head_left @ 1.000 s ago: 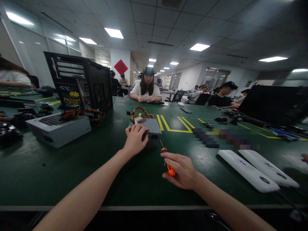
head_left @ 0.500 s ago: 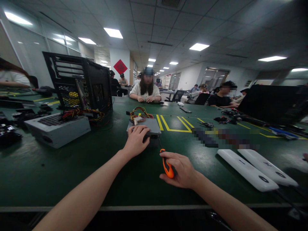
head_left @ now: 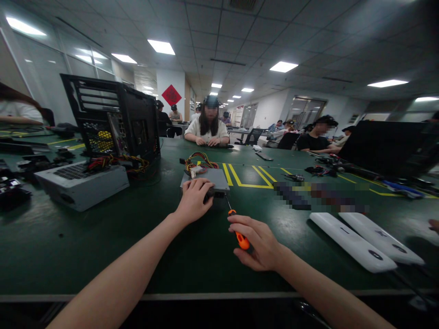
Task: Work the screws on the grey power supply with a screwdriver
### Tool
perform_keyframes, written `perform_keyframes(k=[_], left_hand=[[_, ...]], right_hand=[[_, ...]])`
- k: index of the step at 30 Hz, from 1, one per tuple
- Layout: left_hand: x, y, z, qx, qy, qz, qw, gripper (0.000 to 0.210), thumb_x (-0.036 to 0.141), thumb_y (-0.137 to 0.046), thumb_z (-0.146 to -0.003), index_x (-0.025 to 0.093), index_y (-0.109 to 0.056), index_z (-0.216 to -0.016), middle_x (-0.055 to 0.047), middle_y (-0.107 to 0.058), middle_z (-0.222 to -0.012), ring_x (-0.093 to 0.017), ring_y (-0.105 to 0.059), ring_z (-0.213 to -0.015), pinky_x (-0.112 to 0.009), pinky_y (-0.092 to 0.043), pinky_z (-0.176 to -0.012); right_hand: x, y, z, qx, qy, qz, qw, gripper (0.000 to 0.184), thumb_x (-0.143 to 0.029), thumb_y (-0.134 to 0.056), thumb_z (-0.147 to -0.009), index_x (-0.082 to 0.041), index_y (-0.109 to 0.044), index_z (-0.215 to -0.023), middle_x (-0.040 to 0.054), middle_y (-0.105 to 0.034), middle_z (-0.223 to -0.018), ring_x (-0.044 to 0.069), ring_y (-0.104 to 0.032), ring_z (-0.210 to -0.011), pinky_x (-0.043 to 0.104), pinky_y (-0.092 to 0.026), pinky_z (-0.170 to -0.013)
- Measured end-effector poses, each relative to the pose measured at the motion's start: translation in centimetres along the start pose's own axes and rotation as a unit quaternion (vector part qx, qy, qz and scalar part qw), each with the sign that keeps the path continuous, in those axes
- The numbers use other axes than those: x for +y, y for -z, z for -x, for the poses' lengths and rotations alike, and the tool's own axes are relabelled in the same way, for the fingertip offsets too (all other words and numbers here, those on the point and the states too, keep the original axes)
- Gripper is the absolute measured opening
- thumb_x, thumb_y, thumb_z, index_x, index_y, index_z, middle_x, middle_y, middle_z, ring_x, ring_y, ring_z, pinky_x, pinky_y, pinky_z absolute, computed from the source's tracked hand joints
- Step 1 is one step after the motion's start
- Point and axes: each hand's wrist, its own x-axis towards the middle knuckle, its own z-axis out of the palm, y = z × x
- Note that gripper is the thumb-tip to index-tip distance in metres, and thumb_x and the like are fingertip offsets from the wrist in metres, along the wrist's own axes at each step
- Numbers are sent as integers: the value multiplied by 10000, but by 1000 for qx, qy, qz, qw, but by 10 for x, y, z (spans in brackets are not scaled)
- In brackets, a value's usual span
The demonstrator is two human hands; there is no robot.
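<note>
head | left fingers (head_left: pixel 199 183) on power supply (head_left: pixel 220 178) | right fingers (head_left: pixel 244 220) around screwdriver (head_left: pixel 242 241)

Left hand (head_left: pixel 195 199) is covering corner of grey metal box (head_left: pixel 218 177), hiding part of its near face. Right hand (head_left: pixel 259 241) is holding orange-and-black screwdriver (head_left: pixel 242 240), concealing part of handle; tip is showing too small to confirm contact with box. Pixel blur is masking dark object (head_left: pixel 293 196) and reddish-brown object (head_left: pixel 334 197) on surface (head_left: pixel 164 260). Left edge is cropping person in white (head_left: pixel 20 109); right edge is leaving skin-toned shape (head_left: pixel 434 225) too cut off to identify.
</note>
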Motion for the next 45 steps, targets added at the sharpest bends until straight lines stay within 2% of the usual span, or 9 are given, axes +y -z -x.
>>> perform_keyframes(k=[4,11,18,22,25,31,35,39,45], left_hand=[[1,0,0,-3,1,2,1000,347,235,-522,-752,239,-519,-1099,-61,-529,-1135,-243,-453,-1064,-412,-289,-876],[0,1,0,-5,1,2,1000,354,232,-525,-750,236,-514,-1104,-63,-524,-1151,-244,-443,-1078,-415,-283,-893],[0,0,0,-3,-4,-3,1000,350,241,-519,-758,238,-509,-1108,-62,-527,-1148,-240,-446,-1074,-409,-286,-880],[0,1,0,-4,-1,2,1000,351,230,-524,-751,238,-514,-1101,-64,-527,-1144,-243,-447,-1070,-409,-286,-884],[0,2,0,-5,-1,3,1000,349,231,-521,-751,236,-515,-1100,-68,-527,-1141,-246,-447,-1069,-408,-288,-880],[1,2,0,-6,1,2,1000,353,231,-520,-750,239,-516,-1102,-65,-525,-1141,-246,-447,-1067,-412,-289,-881],[1,1,0,-6,0,1,1000,352,235,-520,-752,237,-515,-1104,-66,-525,-1144,-245,-446,-1070,-412,-290,-881],[0,2,-1,-7,-2,-1,1000,355,238,-522,-751,234,-510,-1107,-68,-523,-1148,-245,-445,-1072,-412,-288,-883],[1,2,0,-10,1,5,1000,357,230,-525,-745,239,-516,-1101,-68,-520,-1145,-247,-440,-1077,-414,-288,-886]], right_hand=[[-1,1,-1,-20,29,27,999,335,-297,-393,-870,-108,-449,-1140,188,-574,-1078,220,-607,-913,315,-518,-669],[1,-6,3,45,-12,21,999,347,-447,-518,-818,-144,-430,-961,164,-618,-943,204,-640,-770,279,-519,-575],[0,1,1,-46,6,34,998,417,-410,-363,-892,-111,-437,-1174,180,-580,-1074,222,-621,-887,301,-521,-640],[1,-1,1,-6,4,29,1000,360,-412,-405,-878,-130,-479,-1089,152,-617,-1014,193,-637,-787,289,-513,-611],[2,-2,2,20,-13,4,1000,359,-429,-462,-852,-129,-468,-1048,140,-629,-967,198,-634,-827,282,-519,-632],[0,1,-1,-40,2,0,999,398,-381,-388,-880,-101,-445,-1159,174,-579,-1087,222,-600,-949,318,-522,-705],[0,-1,-4,1,11,38,999,402,-430,-475,-849,-116,-465,-1100,163,-617,-1010,209,-635,-829,305,-521,-627],[1,-5,1,45,-30,19,998,402,-497,-525,-802,-146,-452,-981,153,-620,-973,205,-641,-818,284,-531,-614],[-1,-1,1,-30,-1,36,999,410,-436,-420,-859,-126,-471,-1122,167,-587,-1060,220,-620,-893,301,-522,-648]])
